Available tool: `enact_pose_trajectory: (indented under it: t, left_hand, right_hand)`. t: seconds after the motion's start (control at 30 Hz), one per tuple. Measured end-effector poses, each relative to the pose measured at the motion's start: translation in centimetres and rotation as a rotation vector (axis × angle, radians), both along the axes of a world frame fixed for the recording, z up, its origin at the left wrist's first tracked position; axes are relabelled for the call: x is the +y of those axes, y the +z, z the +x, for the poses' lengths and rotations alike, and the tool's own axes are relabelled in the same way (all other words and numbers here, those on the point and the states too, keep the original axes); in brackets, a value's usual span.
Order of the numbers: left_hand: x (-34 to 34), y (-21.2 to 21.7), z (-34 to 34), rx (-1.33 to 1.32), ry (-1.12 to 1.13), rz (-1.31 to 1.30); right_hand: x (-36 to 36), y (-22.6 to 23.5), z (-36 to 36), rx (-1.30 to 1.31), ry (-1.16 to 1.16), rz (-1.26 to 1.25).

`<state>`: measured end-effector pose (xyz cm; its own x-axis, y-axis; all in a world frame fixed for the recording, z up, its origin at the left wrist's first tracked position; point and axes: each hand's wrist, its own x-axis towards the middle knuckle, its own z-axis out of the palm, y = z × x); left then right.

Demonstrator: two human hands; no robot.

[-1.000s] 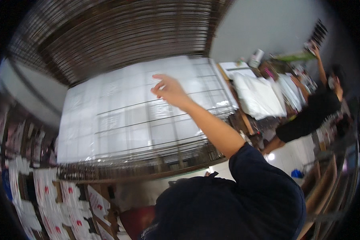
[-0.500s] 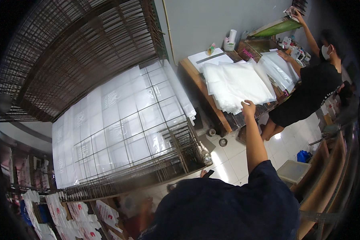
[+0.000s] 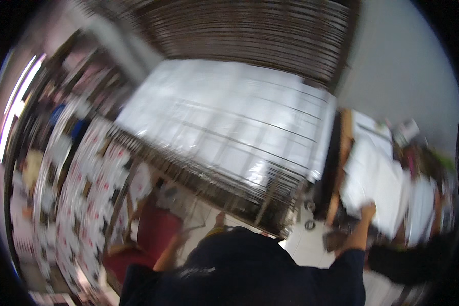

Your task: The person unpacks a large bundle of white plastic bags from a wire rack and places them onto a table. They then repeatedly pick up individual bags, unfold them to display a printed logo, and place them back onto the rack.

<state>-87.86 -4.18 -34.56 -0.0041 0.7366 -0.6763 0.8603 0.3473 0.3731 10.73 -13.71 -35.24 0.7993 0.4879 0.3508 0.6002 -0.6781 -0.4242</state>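
At the right, my right hand (image 3: pixel 368 210) is at the near edge of a pile of whitish translucent plastic bags (image 3: pixel 371 176) on a wooden table (image 3: pixel 347 130). Its fingers look closed on a bag's edge, though blur hides the exact hold. My left hand (image 3: pixel 180 238) hangs low on the left, beside a red chair (image 3: pixel 158 227), smeared by motion so its fingers do not show. Ahead, a wire drying rack (image 3: pixel 311 196) carries rows of similar plastic bags (image 3: pixel 214 112) under its wires, with a stack of raised wire shelves (image 3: pixel 255 35) above.
Shelves at the left hold many white bags with red prints (image 3: pixel 89 188). Beyond the bag pile, a white container (image 3: pixel 405 131) stands near the wall. A co-worker's dark sleeve (image 3: pixel 413 257) is at the lower right. A small round dish (image 3: pixel 310 224) sits on the tiled floor.
My view has swung left, so the rack now fills the middle and the table sits at the right edge. My left hand has come into view; my right hand stays at the pile.
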Motion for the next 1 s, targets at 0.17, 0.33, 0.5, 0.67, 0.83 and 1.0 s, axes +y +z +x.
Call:
enact_pose_trajectory:
  t: [0.17, 0.33, 0.5, 0.67, 0.83, 1.0]
  left_hand:
    - [-3.9, 5.8, 4.6, 0.061, 0.201, 0.005]
    - [-1.9, 5.6, 6.0, 0.012, 0.269, 0.083]
    - [-2.4, 3.7, 5.2, 0.033, 0.348, 0.083]
    - [-3.1, -1.0, 3.9, -0.005, 0.436, 0.057]
    - [-4.3, -3.1, 2.1, -0.067, 0.485, -0.019]
    - [-1.6, -5.0, -1.6, -0.012, 0.378, -0.107]
  right_hand:
    - [-4.1, 1.6, -1.2, 0.143, -0.084, -0.116]
    - [1.5, 12.1, -8.7, -0.062, -0.396, -0.461]
    - [10.1, 18.3, -9.6, -0.153, -0.459, -0.124]
    - [12.9, 28.5, -7.3, -0.206, -0.486, 0.432]
    - [11.5, 37.5, -5.8, -0.226, -0.345, 0.809]
    - [14.8, 47.6, -7.6, -0.053, 0.236, 0.835]
